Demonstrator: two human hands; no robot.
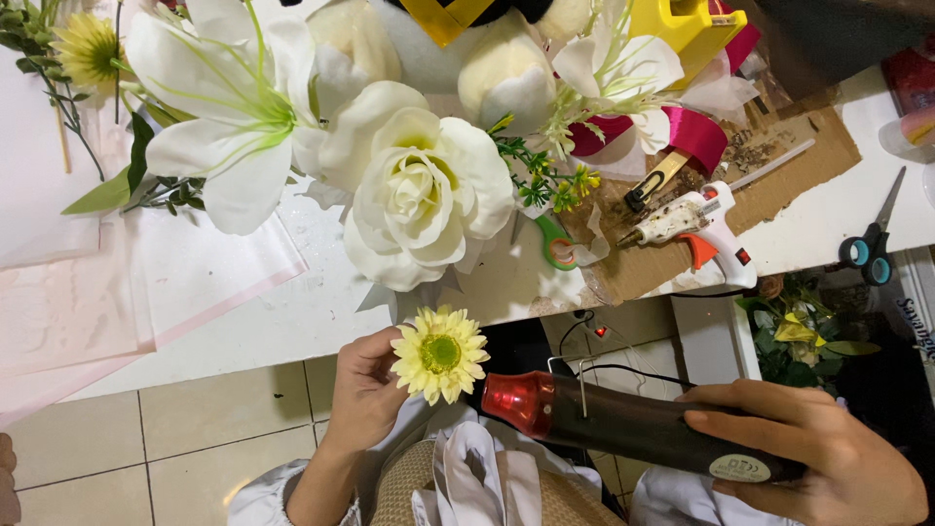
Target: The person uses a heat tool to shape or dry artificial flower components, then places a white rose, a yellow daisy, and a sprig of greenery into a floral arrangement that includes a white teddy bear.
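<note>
1. The left hand (365, 390), at about 7 o'clock in the view, pinches a small pale yellow artificial daisy with a green centre (439, 354); the fingers are closed on the flower from its left side and behind it.
2. The right hand (813, 458), at about 4 o'clock, is wrapped around the handle of a black heat tool with a shiny red metal collar (623, 424). The tool lies nearly level, its red end pointing toward 9 o'clock and sitting just beside the daisy's lower right petals. Whether the two touch cannot be told.
3. Daisy and tool are both held in the air above the person's lap, just below the near edge of the white tabletop (292, 317).
4. On the tabletop at 12 o'clock sits a large cream-white fabric rose (424, 195), with a white fabric lily with green stamens (229, 112) at its 10 o'clock.
5. At 2 o'clock, a white glue gun with an orange trigger (696, 229) rests on a brown cardboard sheet (779, 161).
6. Scissors with teal and black handles (872, 244) lie at 3 o'clock, well apart from both hands.
</note>
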